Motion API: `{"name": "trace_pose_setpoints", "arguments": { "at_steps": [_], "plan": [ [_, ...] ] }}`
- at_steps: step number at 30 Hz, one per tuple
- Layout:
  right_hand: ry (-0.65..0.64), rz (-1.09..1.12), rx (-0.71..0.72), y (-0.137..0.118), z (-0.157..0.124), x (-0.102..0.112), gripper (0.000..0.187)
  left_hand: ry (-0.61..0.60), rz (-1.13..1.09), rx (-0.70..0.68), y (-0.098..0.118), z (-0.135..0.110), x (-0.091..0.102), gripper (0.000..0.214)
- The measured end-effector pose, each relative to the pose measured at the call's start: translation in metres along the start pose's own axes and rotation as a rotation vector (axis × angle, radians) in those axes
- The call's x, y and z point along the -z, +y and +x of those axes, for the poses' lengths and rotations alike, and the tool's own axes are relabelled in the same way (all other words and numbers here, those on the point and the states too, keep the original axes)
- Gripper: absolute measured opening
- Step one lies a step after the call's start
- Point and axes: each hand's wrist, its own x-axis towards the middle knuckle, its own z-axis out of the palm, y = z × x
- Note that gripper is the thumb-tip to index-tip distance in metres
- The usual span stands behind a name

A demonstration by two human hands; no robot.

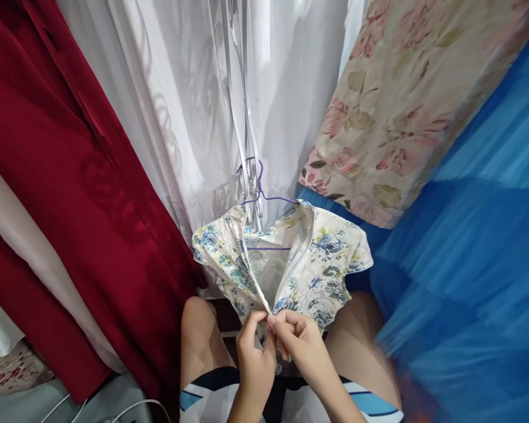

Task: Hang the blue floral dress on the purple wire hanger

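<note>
Zipper (256, 282) end of dress (330, 258) — unseen between left hand (252, 355) and right hand (302, 343)

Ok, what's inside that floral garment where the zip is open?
The purple hanger's bar and pale inner fabric show; its ends are covered by the floral garment's shoulders.

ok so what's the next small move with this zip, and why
Probably run the zip a little way up with the right hand while the left hand pinches the fabric below it taut. The floral garment hangs on the purple hanger with its zip open in a V, and both hands meet at the V's bottom.
</note>
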Motion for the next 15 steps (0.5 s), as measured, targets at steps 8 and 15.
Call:
{"name": "trace_pose_setpoints", "arguments": {
  "at_steps": [8, 15],
  "plan": [
    [0.041, -0.047, 0.107, -0.064, 0.036, 0.012, 0.053, -0.289, 0.343, -0.171, 0.015, 0.018, 0.004, 0.020],
    [0.019, 0.005, 0.248, -0.153, 0.111, 0.011, 0.032, -0.529, 0.719, -0.264, 0.028, 0.032, -0.013, 0.036]
  ]
}}
